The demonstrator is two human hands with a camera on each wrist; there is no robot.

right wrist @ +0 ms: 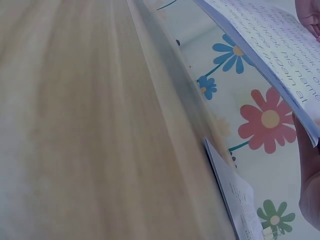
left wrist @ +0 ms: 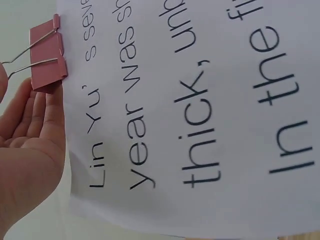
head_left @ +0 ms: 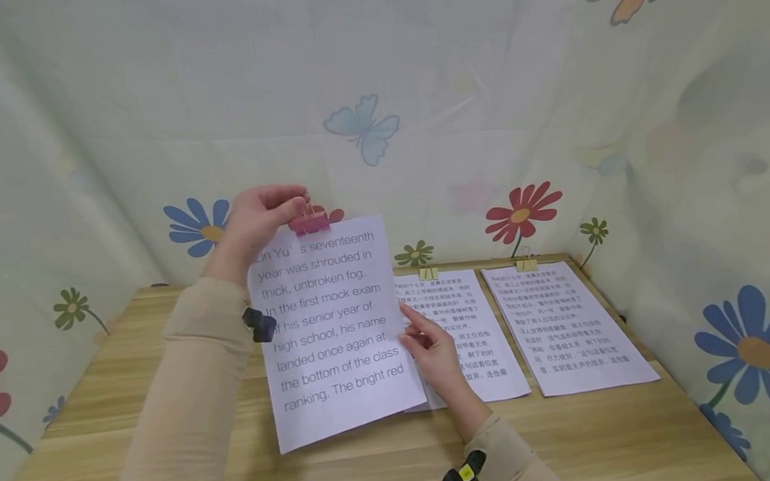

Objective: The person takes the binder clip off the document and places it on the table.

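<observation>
A stack of printed paper sheets (head_left: pixel 331 330) with large English text is held up above the table, tilted, its printed side towards me. A pink binder clip (head_left: pixel 310 222) grips its top edge. My left hand (head_left: pixel 256 222) pinches the clip's wire handles between thumb and fingers; in the left wrist view, the pink clip (left wrist: pixel 47 55) sits at the sheets' edge. At the stack's right edge, my right hand (head_left: pixel 433 350) pinches the paper. In the right wrist view that hand (right wrist: pixel 310 165) is partly cut off, with fingers hidden behind the sheets (right wrist: pixel 280 50).
On the wooden table (head_left: pixel 604 432) lie two more paper stacks, a middle one (head_left: pixel 489 366) partly covered by the raised sheets and a right one (head_left: pixel 579 332). Yellow binder clips (head_left: pixel 429 274) hold their tops. A flowered curtain (head_left: pixel 452 157) surrounds the table's back and sides.
</observation>
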